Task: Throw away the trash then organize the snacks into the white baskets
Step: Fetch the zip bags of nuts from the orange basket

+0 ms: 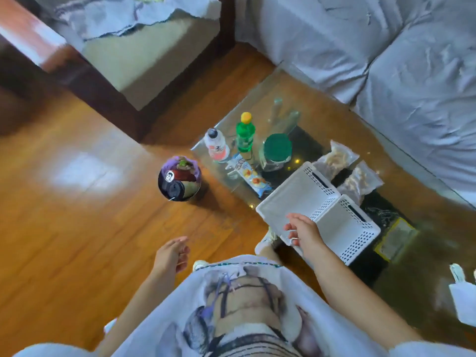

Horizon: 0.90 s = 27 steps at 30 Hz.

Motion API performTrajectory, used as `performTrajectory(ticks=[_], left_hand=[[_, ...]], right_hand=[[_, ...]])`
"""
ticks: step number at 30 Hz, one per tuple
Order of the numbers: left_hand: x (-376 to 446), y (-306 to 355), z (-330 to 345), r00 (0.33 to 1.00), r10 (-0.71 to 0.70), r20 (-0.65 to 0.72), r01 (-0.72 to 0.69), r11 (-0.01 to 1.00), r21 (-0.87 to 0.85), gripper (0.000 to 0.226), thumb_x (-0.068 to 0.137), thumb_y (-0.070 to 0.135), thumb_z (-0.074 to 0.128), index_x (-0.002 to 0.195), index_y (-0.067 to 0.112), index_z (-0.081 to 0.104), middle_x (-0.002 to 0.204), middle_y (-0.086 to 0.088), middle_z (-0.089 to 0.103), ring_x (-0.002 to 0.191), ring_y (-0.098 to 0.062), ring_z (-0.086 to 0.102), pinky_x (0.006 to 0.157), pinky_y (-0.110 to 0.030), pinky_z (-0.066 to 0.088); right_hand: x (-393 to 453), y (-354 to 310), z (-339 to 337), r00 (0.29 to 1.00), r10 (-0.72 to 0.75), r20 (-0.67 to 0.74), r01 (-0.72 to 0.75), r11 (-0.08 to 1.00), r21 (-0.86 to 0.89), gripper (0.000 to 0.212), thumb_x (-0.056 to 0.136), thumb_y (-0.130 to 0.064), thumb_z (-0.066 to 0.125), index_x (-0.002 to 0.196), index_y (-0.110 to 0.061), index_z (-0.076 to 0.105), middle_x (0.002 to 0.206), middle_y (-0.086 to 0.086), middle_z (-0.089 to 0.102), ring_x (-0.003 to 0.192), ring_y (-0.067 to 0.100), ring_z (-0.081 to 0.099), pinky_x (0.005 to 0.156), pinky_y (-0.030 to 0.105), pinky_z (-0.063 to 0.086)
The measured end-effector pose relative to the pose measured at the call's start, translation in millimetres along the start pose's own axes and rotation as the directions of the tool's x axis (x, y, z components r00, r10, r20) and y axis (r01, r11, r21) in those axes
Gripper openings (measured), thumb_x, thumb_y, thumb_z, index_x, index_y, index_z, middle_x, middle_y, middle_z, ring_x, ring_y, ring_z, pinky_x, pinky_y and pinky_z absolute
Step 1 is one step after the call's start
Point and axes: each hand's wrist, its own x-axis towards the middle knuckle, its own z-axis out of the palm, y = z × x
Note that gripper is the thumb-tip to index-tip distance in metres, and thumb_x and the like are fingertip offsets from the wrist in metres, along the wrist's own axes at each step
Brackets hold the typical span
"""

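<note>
A glass worktop (pixel 260 99) stood on the wooden floor (pixel 77 228). On it were two white baskets (pixel 319 210) side by side, a green bottle (pixel 245 136), a clear bottle (pixel 217 145), a green-lidded jar (pixel 276 153), a blue snack packet (pixel 248 173), two clear snack bags (pixel 345 168) and a yellow-edged packet (pixel 394 239). A trash bin (pixel 179 178) stood on the floor just beside the worktop's corner.

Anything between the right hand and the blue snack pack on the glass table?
Yes. The nearer white basket sits between the right hand and the blue snack pack. The hand hangs over the basket's near corner; reaching across or around its left side looks open.
</note>
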Motion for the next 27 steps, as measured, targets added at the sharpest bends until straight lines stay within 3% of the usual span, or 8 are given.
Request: performTrajectory(ticks=[3, 7, 10, 13, 16, 19, 22, 27], left_hand=[[-8, -32, -77, 0.986, -0.069, -0.152, 0.047, 0.988, -0.145, 0.013, 0.093, 0.011, 0.05, 0.08, 0.011, 0.054, 0.056, -0.004, 0.038, 0.039, -0.014, 0.032, 0.032, -0.012, 0.023], [-19, -76, -154, 0.948, -0.19, -0.254, 0.091, 0.93, -0.357, 0.023, 0.091, 0.011, 0.053, 0.068, 0.011, 0.048, 0.06, -0.006, 0.043, 0.021, -0.006, 0.031, 0.033, -0.008, 0.022], [-21, -103, -192, 0.941, -0.256, -0.223, 0.118, 0.862, -0.494, 0.028, 0.092, 0.013, 0.051, 0.065, 0.008, 0.047, 0.038, -0.003, 0.048, 0.017, -0.005, 0.031, 0.031, -0.007, 0.022], [-20, -113, -218, 0.929, -0.307, -0.204, 0.149, 0.819, -0.554, 0.03, 0.093, 0.018, 0.051, 0.064, 0.008, 0.049, 0.027, 0.003, 0.047, 0.019, -0.005, 0.038, 0.041, -0.021, 0.031], [-16, -109, -239, 0.927, -0.315, -0.202, 0.139, 0.792, -0.595, 0.023, 0.094, 0.019, 0.05, 0.073, 0.01, 0.054, 0.044, 0.003, 0.06, 0.028, -0.004, 0.05, 0.047, -0.022, 0.037], [-10, -95, -267, 0.933, -0.298, -0.202, 0.097, 0.75, -0.654, 0.011, 0.095, 0.019, 0.049, 0.098, 0.01, 0.055, 0.074, -0.003, 0.059, 0.057, -0.012, 0.055, 0.052, -0.023, 0.039], [0, -80, -300, 0.943, -0.242, -0.229, 0.025, 0.735, -0.678, 0.014, 0.096, 0.021, 0.046, 0.107, 0.014, 0.054, 0.079, -0.002, 0.06, 0.064, -0.013, 0.053, 0.057, -0.024, 0.039], [16, -62, -363, 0.902, -0.319, -0.29, 0.01, 0.688, -0.726, 0.019, 0.097, 0.021, 0.046, 0.11, 0.013, 0.056, 0.079, -0.001, 0.061, 0.065, -0.011, 0.053, 0.058, -0.023, 0.042]], right_hand=[[-28, 11, 39, 1.0, 0.013, 0.009, -0.012, 0.998, -0.059, 0.013, 0.088, -0.01, 0.053, 0.078, -0.017, 0.057, 0.062, 0.004, 0.05, 0.045, 0.013, 0.039, 0.039, 0.016, 0.023], [-58, 25, 89, 0.998, 0.013, 0.055, -0.004, 0.985, -0.17, 0.015, 0.091, -0.012, 0.051, 0.077, -0.015, 0.057, 0.062, 0.005, 0.051, 0.046, 0.013, 0.045, 0.047, 0.021, 0.025], [-71, 27, 123, 0.995, 0.017, 0.101, 0.01, 0.966, -0.26, 0.013, 0.092, -0.012, 0.049, 0.081, -0.013, 0.056, 0.066, 0.007, 0.051, 0.052, 0.017, 0.045, 0.049, 0.023, 0.026], [-76, 23, 157, 0.991, 0.016, 0.133, 0.036, 0.925, -0.379, 0.014, 0.092, -0.013, 0.05, 0.079, -0.015, 0.053, 0.066, 0.007, 0.052, 0.042, 0.014, 0.052, 0.043, 0.018, 0.033], [-78, 17, 198, 0.986, 0.029, 0.162, 0.057, 0.864, -0.501, 0.006, 0.092, -0.014, 0.051, 0.09, -0.011, 0.055, 0.07, 0.008, 0.054, 0.052, 0.017, 0.051, 0.049, 0.023, 0.036], [-77, 9, 251, 0.982, 0.048, 0.182, 0.072, 0.798, -0.598, 0.012, 0.093, -0.015, 0.05, 0.102, -0.008, 0.054, 0.074, 0.009, 0.056, 0.06, 0.019, 0.05, 0.056, 0.028, 0.04], [-76, -1, 315, 0.98, 0.065, 0.186, 0.086, 0.706, -0.703, 0.015, 0.093, -0.017, 0.051, 0.103, -0.006, 0.055, 0.079, 0.01, 0.058, 0.066, 0.021, 0.054, 0.069, 0.033, 0.047], [-89, -17, 438, 0.961, 0.114, 0.253, 0.153, 0.544, -0.825, 0.018, 0.094, -0.012, 0.046, 0.078, -0.006, 0.05, 0.07, 0.012, 0.051, 0.056, 0.022, 0.046, 0.054, 0.027, 0.035]])
